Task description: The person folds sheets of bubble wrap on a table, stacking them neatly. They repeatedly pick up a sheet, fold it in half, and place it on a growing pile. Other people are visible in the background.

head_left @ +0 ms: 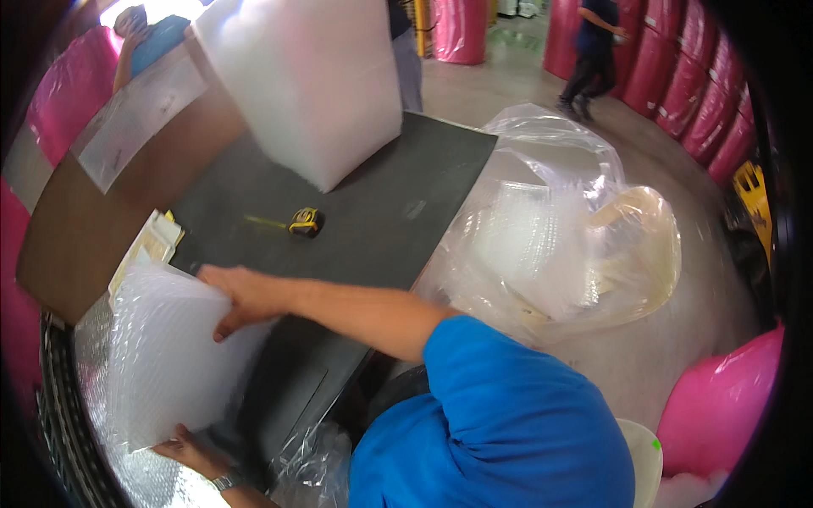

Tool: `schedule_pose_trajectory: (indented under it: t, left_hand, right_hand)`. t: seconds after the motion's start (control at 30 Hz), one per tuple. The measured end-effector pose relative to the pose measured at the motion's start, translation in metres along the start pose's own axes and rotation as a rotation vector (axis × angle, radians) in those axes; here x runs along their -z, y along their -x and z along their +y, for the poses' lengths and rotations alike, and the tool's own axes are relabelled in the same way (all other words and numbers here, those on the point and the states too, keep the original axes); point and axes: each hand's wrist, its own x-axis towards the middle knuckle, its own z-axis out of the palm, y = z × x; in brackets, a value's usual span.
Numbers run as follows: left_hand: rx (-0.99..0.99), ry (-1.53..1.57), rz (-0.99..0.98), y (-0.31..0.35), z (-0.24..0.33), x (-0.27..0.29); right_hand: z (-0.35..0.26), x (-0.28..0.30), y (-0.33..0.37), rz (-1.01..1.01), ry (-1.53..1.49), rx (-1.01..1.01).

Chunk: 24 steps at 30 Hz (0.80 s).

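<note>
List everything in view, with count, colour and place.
table: 1, dark grey, centre
bubble-wrap stack: 1, whitish, lower left
tape measure: 1, yellow and black, on the table
tall block: 1, white, top centre
papers: count unclear, cream, left
panel: 1, brown, left
translucent sheet: 1, whitish, upper left
large bag: 1, clear, right
crumpled plastic: 1, clear, bottom edge
wrapped rolls: several, pink, around the edges
unidentified object: 1, yellow, far right
people: 3, dark or blue clothing, top
shirt: 1, blue, lower centre
wristwatch: 1, silvery, lower left
left hand: 1, bare, stack's lower edge
right hand: 1, bare, stack's upper edge
</note>
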Motion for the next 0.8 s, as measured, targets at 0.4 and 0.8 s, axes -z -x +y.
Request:
schedule_pose_trajectory:
  t: [0.4, 0.8]
  left_hand:
    - [-0.272, -0.246, -0.144, -0.029, 0.079, 0.055]
    - [0.268, 0.319, -0.403, 0.007, 0.013, -0.012]
  right_hand:
    - [-0.152, 0.041, -0.056, -0.208, 0.875, 0.370]
    - [-0.104, -0.002, -0.071, -0.167, 0.814, 0.558]
